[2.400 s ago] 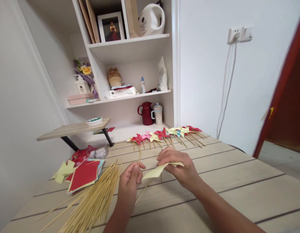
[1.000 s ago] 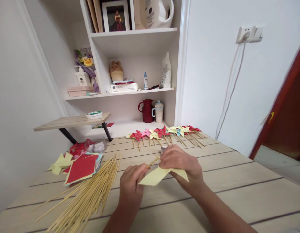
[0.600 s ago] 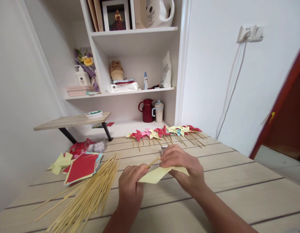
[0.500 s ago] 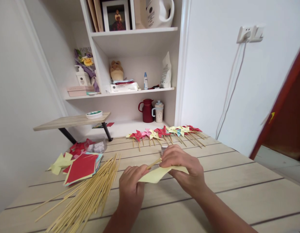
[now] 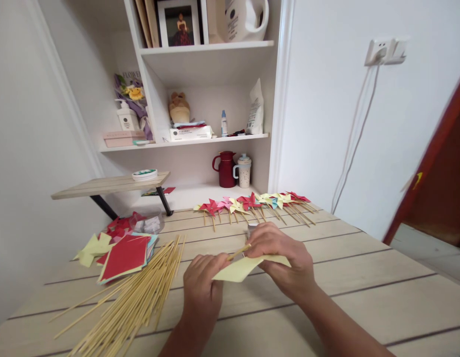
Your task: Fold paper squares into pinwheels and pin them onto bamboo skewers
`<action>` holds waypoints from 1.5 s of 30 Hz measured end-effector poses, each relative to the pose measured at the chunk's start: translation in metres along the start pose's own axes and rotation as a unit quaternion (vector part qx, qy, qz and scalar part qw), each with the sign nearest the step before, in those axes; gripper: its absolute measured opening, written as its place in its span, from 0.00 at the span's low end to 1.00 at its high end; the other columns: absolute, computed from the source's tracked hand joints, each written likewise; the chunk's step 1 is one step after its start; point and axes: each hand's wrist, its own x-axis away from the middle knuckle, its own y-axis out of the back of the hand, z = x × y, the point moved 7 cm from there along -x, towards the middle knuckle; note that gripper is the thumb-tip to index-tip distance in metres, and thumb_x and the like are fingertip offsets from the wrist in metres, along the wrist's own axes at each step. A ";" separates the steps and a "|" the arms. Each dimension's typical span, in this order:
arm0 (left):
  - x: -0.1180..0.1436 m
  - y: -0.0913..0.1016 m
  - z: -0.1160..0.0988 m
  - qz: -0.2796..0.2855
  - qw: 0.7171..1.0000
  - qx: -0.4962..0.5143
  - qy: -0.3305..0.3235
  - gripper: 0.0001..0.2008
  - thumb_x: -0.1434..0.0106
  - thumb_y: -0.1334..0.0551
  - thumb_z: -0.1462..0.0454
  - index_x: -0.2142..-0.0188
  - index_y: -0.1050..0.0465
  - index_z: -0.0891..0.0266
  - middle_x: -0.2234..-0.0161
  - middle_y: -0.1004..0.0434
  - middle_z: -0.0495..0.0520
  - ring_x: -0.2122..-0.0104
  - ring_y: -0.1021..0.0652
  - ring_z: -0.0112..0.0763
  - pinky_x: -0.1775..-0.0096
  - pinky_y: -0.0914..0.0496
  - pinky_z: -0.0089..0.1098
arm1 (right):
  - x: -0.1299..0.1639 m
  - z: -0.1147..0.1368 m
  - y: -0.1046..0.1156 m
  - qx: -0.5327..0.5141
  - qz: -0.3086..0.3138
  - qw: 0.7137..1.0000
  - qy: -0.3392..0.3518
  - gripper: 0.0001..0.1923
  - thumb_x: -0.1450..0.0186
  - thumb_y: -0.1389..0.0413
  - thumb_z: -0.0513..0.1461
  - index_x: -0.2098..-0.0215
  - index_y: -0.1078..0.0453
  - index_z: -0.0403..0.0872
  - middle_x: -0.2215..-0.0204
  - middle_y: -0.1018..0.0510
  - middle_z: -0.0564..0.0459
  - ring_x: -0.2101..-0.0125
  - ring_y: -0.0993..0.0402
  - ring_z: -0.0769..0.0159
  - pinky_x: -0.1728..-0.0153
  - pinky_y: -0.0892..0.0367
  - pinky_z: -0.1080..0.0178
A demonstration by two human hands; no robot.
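Note:
A pale yellow sheet of paper (image 5: 236,271) is held low above the table between both hands, bent along its length. My left hand (image 5: 203,280) is closed on its left end, and a thin wooden stick (image 5: 238,252) juts from those fingers toward the right. My right hand (image 5: 284,250) pinches the other end of the paper, thumb below and fingers above. The stick's tip lies close to the right fingertips; whether they touch is unclear. Just behind the right hand a small greyish object (image 5: 251,227) is mostly hidden.
Loose sticks (image 5: 141,292) spread over the left of the table (image 5: 364,292), beside stacked coloured paper squares (image 5: 125,258). Finished paper pinwheels (image 5: 248,202) line the back edge. A clear box of small white pieces (image 5: 150,223) sits near a raised wooden stand (image 5: 111,186).
The stick and my left hand have shifted very slightly to the right. My right hand keeps almost the same place and grip on the paper.

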 end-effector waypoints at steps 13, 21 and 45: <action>0.002 0.000 -0.001 0.010 1.000 -0.011 0.002 0.15 0.30 0.49 0.65 0.61 0.23 0.59 0.71 0.19 0.53 0.72 0.24 0.35 0.67 0.32 0.35 | 0.000 0.001 0.001 0.006 -0.014 1.000 0.000 0.05 0.36 0.39 0.33 0.63 0.23 0.49 0.73 0.19 0.50 0.68 0.22 0.59 0.65 0.28 0.54; 0.001 -0.001 0.000 0.022 1.000 -0.014 0.013 0.17 0.29 0.51 0.62 0.61 0.23 0.59 0.72 0.20 0.54 0.73 0.25 0.35 0.67 0.33 0.35 | 0.000 0.000 0.000 -0.003 -0.005 1.000 -0.004 0.07 0.36 0.39 0.32 0.62 0.23 0.50 0.72 0.18 0.51 0.68 0.22 0.59 0.64 0.28 0.53; 0.001 0.001 -0.002 0.009 1.000 -0.001 0.019 0.16 0.29 0.50 0.63 0.61 0.23 0.58 0.71 0.19 0.52 0.72 0.23 0.35 0.67 0.32 0.34 | 0.001 0.001 0.001 -0.015 -0.006 1.000 -0.002 0.07 0.36 0.38 0.32 0.62 0.23 0.49 0.72 0.18 0.50 0.67 0.23 0.59 0.66 0.27 0.54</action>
